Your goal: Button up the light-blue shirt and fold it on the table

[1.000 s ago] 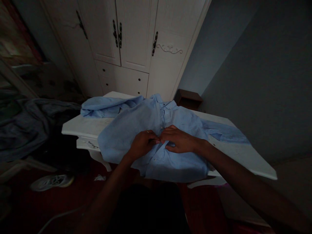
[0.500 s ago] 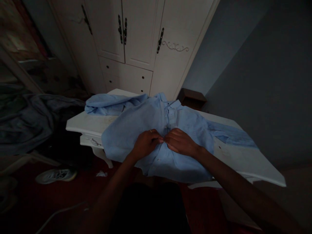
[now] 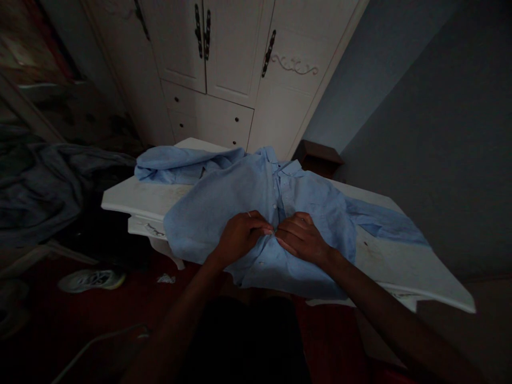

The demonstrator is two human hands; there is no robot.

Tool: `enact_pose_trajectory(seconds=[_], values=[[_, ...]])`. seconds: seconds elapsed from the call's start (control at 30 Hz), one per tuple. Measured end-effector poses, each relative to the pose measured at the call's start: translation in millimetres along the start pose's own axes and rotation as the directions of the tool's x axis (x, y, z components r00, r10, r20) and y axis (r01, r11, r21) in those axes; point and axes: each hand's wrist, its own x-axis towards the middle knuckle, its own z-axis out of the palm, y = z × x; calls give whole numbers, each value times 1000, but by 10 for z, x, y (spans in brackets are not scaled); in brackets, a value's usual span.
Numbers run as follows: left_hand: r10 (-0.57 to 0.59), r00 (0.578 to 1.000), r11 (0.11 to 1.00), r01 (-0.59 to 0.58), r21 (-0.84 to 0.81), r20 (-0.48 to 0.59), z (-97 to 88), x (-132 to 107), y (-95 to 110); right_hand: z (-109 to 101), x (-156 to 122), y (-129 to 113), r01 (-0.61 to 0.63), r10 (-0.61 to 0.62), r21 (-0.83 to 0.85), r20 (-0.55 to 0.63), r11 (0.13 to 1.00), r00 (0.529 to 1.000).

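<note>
A light blue button-up shirt (image 3: 224,197) lies spread face up on a white table (image 3: 384,261), its collar toward the wardrobe and its hem hanging over the near edge. Halfway down the front opening, my left hand (image 3: 245,234) pinches the shirt's edge between thumb and fingers; a ring shows on one finger. Directly beside it, my right hand (image 3: 302,237) is closed on the other edge, and the fingertips of both hands meet. Any button between them is hidden. Above the hands the front hangs partly apart, with small buttons showing. One sleeve lies bunched at left, the other stretches right.
A white wardrobe (image 3: 232,64) with dark handles stands behind the table. Dark clothes (image 3: 48,192) are heaped at left. On the red floor lie a sneaker (image 3: 92,280), a crumpled scrap (image 3: 166,278) and a pale cord (image 3: 92,344). A brown box-like piece (image 3: 320,154) sits by the wall.
The view has tilted slightly down. Both hands keep their pinch on the shirt front and sit a little lower along it, leaving another button exposed above them.
</note>
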Motion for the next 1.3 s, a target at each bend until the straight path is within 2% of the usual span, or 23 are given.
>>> enact_pose_trajectory(seconds=[0.33, 0.6, 0.83, 1.1, 1.3], values=[[96, 993, 993, -100, -56, -73, 23, -12, -17, 4, -16, 13, 10, -8, 44, -41, 999, 999], [69, 996, 993, -74, -92, -53, 15, -22, -4, 4, -24, 16, 32, -26, 86, -67, 996, 997], [46, 999, 997, -48, -62, -28, 27, -22, -15, 24, -49, 11, -16, 20, 98, -40, 995, 999], [-58, 998, 996, 57, 71, 21, 52, -7, 30, 36, -47, 20, -60, 59, 113, 12, 992, 998], [-88, 995, 986, 82, 145, 38, 28, 1, 24, 33, -41, 44, -88, 69, 233, 87, 968, 994]])
